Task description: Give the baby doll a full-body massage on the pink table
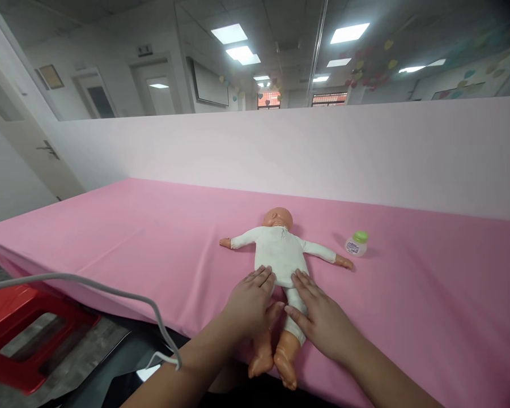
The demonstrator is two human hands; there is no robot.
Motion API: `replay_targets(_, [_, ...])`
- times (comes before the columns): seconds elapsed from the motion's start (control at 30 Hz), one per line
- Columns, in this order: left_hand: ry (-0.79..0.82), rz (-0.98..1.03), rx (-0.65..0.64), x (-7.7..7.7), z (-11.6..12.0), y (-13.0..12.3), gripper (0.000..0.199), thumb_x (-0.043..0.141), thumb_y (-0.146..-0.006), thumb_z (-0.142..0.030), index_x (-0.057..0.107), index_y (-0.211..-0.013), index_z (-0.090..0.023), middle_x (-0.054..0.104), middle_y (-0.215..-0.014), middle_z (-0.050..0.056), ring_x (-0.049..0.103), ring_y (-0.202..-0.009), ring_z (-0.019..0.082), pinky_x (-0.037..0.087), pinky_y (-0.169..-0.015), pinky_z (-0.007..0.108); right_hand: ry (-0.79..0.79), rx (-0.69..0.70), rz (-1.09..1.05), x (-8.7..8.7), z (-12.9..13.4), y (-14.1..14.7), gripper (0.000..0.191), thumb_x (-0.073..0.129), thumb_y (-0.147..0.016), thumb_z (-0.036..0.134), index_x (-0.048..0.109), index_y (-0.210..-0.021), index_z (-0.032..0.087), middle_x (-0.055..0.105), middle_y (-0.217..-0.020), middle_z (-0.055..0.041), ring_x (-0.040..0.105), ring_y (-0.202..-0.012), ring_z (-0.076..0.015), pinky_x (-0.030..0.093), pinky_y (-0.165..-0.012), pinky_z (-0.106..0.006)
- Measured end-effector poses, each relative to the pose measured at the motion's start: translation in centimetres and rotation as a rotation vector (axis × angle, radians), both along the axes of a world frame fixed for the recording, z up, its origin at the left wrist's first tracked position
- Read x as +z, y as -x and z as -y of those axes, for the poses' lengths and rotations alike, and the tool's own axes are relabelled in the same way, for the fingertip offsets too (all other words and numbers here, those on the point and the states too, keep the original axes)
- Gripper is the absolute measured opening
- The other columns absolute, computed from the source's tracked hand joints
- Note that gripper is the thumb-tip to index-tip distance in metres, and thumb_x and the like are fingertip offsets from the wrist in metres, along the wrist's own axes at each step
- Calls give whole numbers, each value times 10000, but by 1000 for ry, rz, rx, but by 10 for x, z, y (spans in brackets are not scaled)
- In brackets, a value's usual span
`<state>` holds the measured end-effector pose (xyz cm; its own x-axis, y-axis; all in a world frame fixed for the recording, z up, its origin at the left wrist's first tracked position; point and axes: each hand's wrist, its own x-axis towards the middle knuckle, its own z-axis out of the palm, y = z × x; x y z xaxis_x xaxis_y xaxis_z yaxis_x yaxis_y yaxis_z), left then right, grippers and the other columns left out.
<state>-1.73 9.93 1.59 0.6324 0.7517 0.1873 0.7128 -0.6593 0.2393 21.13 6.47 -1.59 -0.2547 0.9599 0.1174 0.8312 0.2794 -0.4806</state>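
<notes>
A baby doll (279,252) in a white cloth suit lies stretched out on the pink tablecloth (165,238), head away from me and bare feet toward me. Its arms spread to both sides. My left hand (251,300) rests flat with fingers extended on the doll's left-hand hip and covers much of that leg. On the other hip and thigh lies my right hand (317,309), fingers spread a little. Both thumbs point inward over the legs. To the right of the doll's hand stands a small clear jar with a green lid (357,243).
Behind the table runs a low white wall (280,147) with glass above it. A grey cable (110,292) loops across the lower left to my left forearm. A red plastic stool (29,334) stands on the floor at left, near a door (21,124).
</notes>
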Motion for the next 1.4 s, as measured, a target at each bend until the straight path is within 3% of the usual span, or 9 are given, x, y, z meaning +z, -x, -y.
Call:
replay_targets(0.17, [-43,13,-13,13,-13,-7,660,544,-995,-477,471,-1537,-107,446,-1620,195,388,-1534,331,326,-1268,497,-23,-18,-31,11,-15,-5,816,451,-1006,679,346,-1650,189,303,-1705,-107,288,-1578,-313,284,-1285,-518])
replay_targets(0.43, [-19,-59,-39,-3,-32,-13,654,570,-965,-400,498,-1508,-42,467,-1595,229,427,-1510,342,323,-1265,462,31,27,40,9,-29,3,846,467,-1010,628,326,-1641,83,267,-1714,-147,243,-1595,-288,248,-1295,-461])
replay_targets(0.67, [-18,-24,3,16,-51,-15,674,534,-984,-445,467,-1533,-58,436,-1616,226,378,-1537,339,354,-1242,472,-10,49,-23,21,-49,-6,889,485,-975,704,309,-1658,164,270,-1715,-122,247,-1593,-299,253,-1283,-500])
replay_targets(0.93, [2,-64,-20,-1,-62,-17,713,569,-960,-460,482,-1513,-17,441,-1604,256,408,-1519,359,364,-1239,463,43,77,12,12,-61,-1,918,478,-979,697,289,-1656,108,254,-1718,-136,219,-1602,-282,240,-1290,-456])
replay_targets(1.17, [-23,12,18,17,-78,-19,661,469,-1019,-487,475,-1529,-67,445,-1617,217,406,-1523,343,345,-1250,480,19,55,-36,28,-83,-9,947,398,-974,780,324,-1648,118,297,-1703,-154,256,-1591,-300,227,-1291,-472])
replay_targets(1.4, [41,41,5,2,-87,-20,632,506,-995,-466,540,-1488,-72,476,-1587,239,438,-1492,397,392,-1218,499,46,84,-47,10,-93,-3,941,364,-993,763,314,-1646,88,257,-1710,-169,223,-1601,-288,203,-1294,-462])
